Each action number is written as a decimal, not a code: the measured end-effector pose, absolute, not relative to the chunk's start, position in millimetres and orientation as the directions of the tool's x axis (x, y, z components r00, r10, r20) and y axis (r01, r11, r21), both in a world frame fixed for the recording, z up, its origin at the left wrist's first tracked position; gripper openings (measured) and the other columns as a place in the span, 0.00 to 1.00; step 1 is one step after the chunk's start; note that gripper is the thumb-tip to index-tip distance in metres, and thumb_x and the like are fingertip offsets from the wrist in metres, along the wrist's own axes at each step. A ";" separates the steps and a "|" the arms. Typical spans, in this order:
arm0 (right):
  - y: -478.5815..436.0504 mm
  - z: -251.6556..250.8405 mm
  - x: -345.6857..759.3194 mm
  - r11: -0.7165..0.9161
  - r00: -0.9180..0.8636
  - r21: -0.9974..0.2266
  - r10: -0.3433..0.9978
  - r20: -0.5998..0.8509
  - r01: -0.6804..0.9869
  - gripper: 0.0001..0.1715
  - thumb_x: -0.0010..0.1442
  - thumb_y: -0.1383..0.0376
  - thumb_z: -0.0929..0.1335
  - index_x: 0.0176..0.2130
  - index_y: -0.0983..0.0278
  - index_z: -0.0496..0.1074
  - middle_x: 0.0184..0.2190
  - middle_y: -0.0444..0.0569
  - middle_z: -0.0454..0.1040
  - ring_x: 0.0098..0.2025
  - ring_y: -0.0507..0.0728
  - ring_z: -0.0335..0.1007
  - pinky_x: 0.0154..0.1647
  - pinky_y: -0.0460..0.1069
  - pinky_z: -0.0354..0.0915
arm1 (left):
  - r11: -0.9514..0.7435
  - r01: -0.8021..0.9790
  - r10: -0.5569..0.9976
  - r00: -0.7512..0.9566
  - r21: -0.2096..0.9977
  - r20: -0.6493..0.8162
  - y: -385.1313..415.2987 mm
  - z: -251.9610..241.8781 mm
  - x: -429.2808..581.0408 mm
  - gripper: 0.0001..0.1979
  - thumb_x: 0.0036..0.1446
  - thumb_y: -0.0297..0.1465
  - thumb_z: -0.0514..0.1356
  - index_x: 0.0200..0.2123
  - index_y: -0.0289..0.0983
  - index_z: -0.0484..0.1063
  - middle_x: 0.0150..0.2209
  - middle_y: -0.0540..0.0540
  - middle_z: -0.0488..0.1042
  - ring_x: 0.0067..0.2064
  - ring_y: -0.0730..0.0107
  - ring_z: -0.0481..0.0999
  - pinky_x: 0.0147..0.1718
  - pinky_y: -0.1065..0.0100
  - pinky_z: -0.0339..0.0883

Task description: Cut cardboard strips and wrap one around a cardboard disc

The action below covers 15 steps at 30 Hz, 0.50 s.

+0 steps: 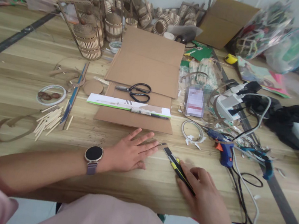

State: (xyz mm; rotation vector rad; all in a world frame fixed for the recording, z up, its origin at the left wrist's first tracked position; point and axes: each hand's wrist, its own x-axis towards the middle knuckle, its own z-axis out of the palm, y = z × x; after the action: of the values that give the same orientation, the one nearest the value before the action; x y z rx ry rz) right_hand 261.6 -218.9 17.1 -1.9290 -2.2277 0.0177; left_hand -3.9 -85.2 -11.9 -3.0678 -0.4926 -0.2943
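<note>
My left hand (131, 151) lies flat on the wooden table with its fingers spread, just in front of a cardboard sheet (133, 120). In my right hand (197, 187) is a yellow and black utility knife (177, 167), its tip pointing toward my left fingertips. A small dark sliver (162, 144) rests between those fingertips and the knife. On the cardboard sit a white paper strip (105, 100), a pen (149, 114) and black-handled scissors (138, 91). A larger cardboard piece (148, 60) is behind them.
Small wooden sticks (48, 122), a curved brown strip (0, 131) and a white ring (49, 100) are at left. A blue glue gun (225, 149), its cords and a tape roll (192, 130) lie at right. Little slatted buckets (89, 42) crowd the back beside a cardboard box (224, 21).
</note>
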 end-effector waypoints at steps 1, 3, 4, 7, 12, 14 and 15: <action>-220.0 16.7 263.1 0.153 -0.133 -0.148 0.982 0.137 0.977 0.25 0.68 0.55 0.60 0.57 0.60 0.71 0.35 0.52 0.70 0.39 0.60 0.72 0.38 0.53 0.74 | -0.951 0.311 0.305 0.932 0.003 0.194 -85.1 -11.4 -4.1 0.29 0.69 0.47 0.45 0.66 0.38 0.57 0.68 0.45 0.59 0.71 0.51 0.46 0.66 0.46 0.37; -221.6 15.8 266.5 0.149 -0.125 -0.191 0.983 0.132 0.970 0.24 0.68 0.55 0.61 0.58 0.60 0.70 0.36 0.52 0.70 0.39 0.59 0.73 0.39 0.52 0.74 | -0.954 0.301 0.291 0.928 -0.006 0.231 -85.2 -8.5 -4.6 0.29 0.69 0.46 0.45 0.66 0.36 0.59 0.68 0.44 0.60 0.70 0.48 0.48 0.66 0.45 0.40; -222.2 15.2 268.1 0.144 -0.117 -0.218 0.984 0.131 0.965 0.24 0.68 0.55 0.61 0.59 0.59 0.69 0.37 0.52 0.71 0.40 0.59 0.73 0.40 0.52 0.74 | -0.953 0.302 0.290 0.923 -0.006 0.252 -85.7 -6.0 -4.9 0.28 0.70 0.45 0.46 0.65 0.34 0.59 0.67 0.42 0.61 0.69 0.47 0.51 0.65 0.46 0.43; -224.2 13.3 271.6 0.140 -0.099 -0.290 0.983 0.152 0.947 0.24 0.67 0.56 0.63 0.61 0.57 0.66 0.40 0.51 0.71 0.42 0.58 0.74 0.42 0.51 0.73 | -0.931 0.365 0.359 0.894 0.030 0.270 -89.8 4.5 -6.4 0.23 0.70 0.37 0.50 0.61 0.30 0.63 0.59 0.36 0.70 0.57 0.52 0.67 0.57 0.52 0.59; -230.6 12.2 274.1 0.118 -0.047 -0.349 0.978 0.204 0.930 0.27 0.66 0.56 0.64 0.63 0.56 0.61 0.43 0.51 0.70 0.43 0.58 0.74 0.43 0.51 0.72 | -0.910 0.406 0.409 0.849 0.082 0.335 -101.5 25.2 -13.1 0.10 0.68 0.25 0.49 0.44 0.32 0.70 0.38 0.43 0.75 0.37 0.64 0.73 0.37 0.65 0.68; -232.9 13.2 275.2 0.111 -0.032 -0.351 0.975 0.222 0.930 0.26 0.66 0.56 0.65 0.61 0.55 0.62 0.41 0.50 0.69 0.41 0.57 0.73 0.41 0.51 0.72 | -0.920 0.391 0.366 0.828 0.029 0.425 -105.0 34.5 -18.2 0.10 0.68 0.24 0.49 0.46 0.34 0.68 0.39 0.44 0.76 0.36 0.67 0.74 0.34 0.67 0.68; -233.7 14.0 276.0 0.112 -0.029 -0.350 0.972 0.234 0.930 0.25 0.65 0.56 0.65 0.60 0.55 0.64 0.40 0.50 0.69 0.40 0.57 0.73 0.41 0.51 0.72 | -0.929 0.371 0.334 0.831 0.003 0.444 -106.3 39.5 -21.0 0.09 0.68 0.23 0.49 0.46 0.34 0.67 0.39 0.45 0.76 0.35 0.68 0.74 0.33 0.68 0.67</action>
State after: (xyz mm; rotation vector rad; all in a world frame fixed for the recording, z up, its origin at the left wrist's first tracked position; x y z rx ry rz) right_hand 276.0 -233.7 14.0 -1.8485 -1.9899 0.1383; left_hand -21.0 -106.3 39.5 -2.9268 -0.5645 -0.6863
